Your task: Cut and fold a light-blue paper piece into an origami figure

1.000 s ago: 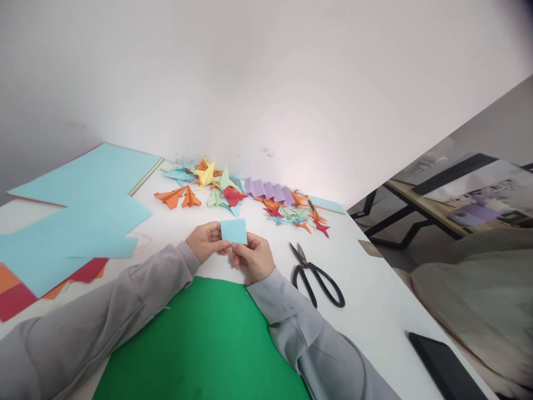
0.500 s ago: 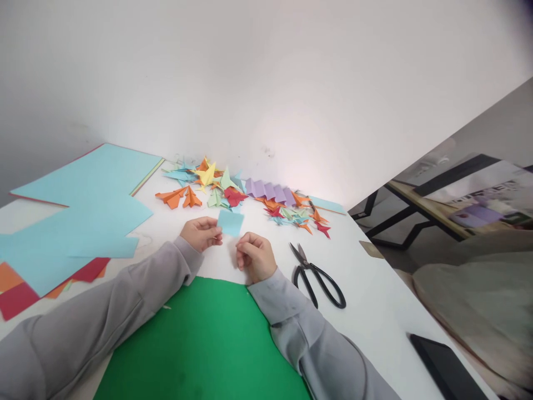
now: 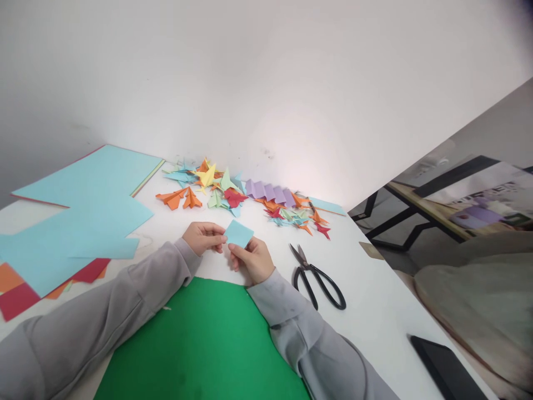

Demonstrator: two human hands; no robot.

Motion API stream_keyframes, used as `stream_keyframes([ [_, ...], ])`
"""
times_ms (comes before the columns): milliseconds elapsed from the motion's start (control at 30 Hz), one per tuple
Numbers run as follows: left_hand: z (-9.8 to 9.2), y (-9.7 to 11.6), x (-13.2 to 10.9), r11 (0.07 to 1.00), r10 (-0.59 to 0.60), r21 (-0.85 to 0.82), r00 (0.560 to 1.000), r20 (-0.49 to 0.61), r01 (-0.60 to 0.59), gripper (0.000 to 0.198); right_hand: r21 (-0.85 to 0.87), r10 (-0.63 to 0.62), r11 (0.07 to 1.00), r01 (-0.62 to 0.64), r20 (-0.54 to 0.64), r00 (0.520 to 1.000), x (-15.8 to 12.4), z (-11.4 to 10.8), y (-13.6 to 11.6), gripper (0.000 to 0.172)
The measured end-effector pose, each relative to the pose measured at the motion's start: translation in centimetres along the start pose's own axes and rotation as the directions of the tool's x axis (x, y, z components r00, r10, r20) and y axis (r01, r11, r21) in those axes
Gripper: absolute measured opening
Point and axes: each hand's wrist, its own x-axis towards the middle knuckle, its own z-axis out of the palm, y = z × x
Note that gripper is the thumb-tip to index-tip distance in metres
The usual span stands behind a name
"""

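A small light-blue square of paper point(image 3: 239, 233) is held up just above the white table, turned so one corner points away from me. My left hand point(image 3: 204, 238) pinches its left corner between thumb and fingers. At the lower edge, my right hand point(image 3: 255, 259) has its thumb on the near side of the paper and its fingers behind, partly hidden. Below both wrists lies a green sheet point(image 3: 204, 339). Black-handled scissors point(image 3: 314, 272) rest to the right of my right hand, blades slightly apart.
Folded paper planes point(image 3: 207, 175) in several colours lie along the wall, beside a pleated purple paper strip point(image 3: 270, 191). Large light-blue sheets point(image 3: 87, 219) cover the left side, with red and orange pieces point(image 3: 19, 300) near them. A black phone-like slab point(image 3: 445, 366) sits near the right edge.
My right hand has closed on the blue square, which it was apart from before. The square has rotated and shifted slightly right and toward me.
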Motion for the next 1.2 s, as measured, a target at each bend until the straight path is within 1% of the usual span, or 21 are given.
stream_keyframes([
  [100,0.08,0.09,-0.12,0.999,0.005,-0.052,0.998,-0.056,-0.008,0.031,-0.03,-0.004,1.0,0.003,-0.019,1.0,-0.08,0.07,-0.17,0.027],
  [167,0.17,0.23,-0.2,0.997,0.0,-0.074,0.998,-0.07,-0.006,0.031,-0.057,-0.007,0.998,0.005,-0.034,0.999,-0.15,0.15,-0.28,0.029],
  [367,0.19,0.25,-0.11,0.991,-0.01,-0.132,0.997,-0.079,0.0,0.032,-0.081,-0.016,0.997,0.011,-0.062,0.998,-0.24,0.16,-0.14,0.037],
  [500,-0.02,0.18,0.08,0.99,-0.013,-0.143,0.998,-0.059,0.004,0.031,-0.141,-0.027,0.99,0.023,-0.028,0.999,-0.38,0.02,-0.14,0.042],
  [600,-0.15,0.35,0.21,0.994,-0.037,-0.105,0.999,-0.018,0.035,0.033,-0.171,-0.038,0.985,0.036,-0.01,0.999,-0.46,0.03,-0.26,0.043],
  [700,-0.15,0.53,0.27,0.997,-0.048,-0.062,0.999,-0.001,0.048,0.036,-0.1,0.0,0.995,-0.003,-0.026,1.0,-0.45,0.13,-0.33,0.04],
  [767,-0.08,0.51,0.23,0.998,-0.032,-0.06,0.999,0.009,0.032,0.037,-0.074,0.033,0.997,-0.034,-0.012,0.999,-0.4,0.2,-0.33,0.04],
  [867,0.06,0.24,0.1,0.999,0.013,-0.049,1.0,0.014,-0.012,0.035,-0.092,0.051,0.995,-0.049,0.019,0.999,-0.39,0.31,-0.33,0.04],
  [967,0.17,-0.02,-0.07,0.996,0.065,0.066,0.998,0.024,-0.067,0.034,-0.111,0.047,0.993,-0.043,0.035,0.998,-0.5,0.46,-0.38,0.037],
  [1067,0.24,0.04,-0.23,0.981,0.068,0.18,0.997,0.027,-0.072,0.033,-0.138,0.019,0.99,-0.012,0.049,0.999,-0.59,0.56,-0.44,0.035],
  [1200,0.34,0.28,-0.5,0.979,0.064,0.193,0.998,0.023,-0.068,0.036,-0.167,0.007,0.986,0.006,0.075,0.997,-0.58,0.47,-0.45,0.032],
])
